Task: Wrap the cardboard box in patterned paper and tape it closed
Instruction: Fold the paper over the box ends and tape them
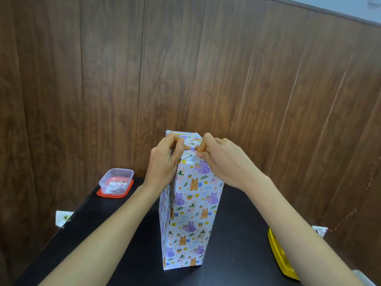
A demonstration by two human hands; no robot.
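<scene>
- The box (191, 213), covered in paper (194, 203), stands on end near the middle of the black table (123, 223)
- The left hand (165, 162) grips the box's top left corner, fingers curled, thumb across the top; the right hand (224, 159) pinches a paper fold at the top's near edge; the hands almost touch
- A clear tub (116, 180) sits on a red lid at the far left; a yellow object (281, 254) lies at the right edge
</scene>
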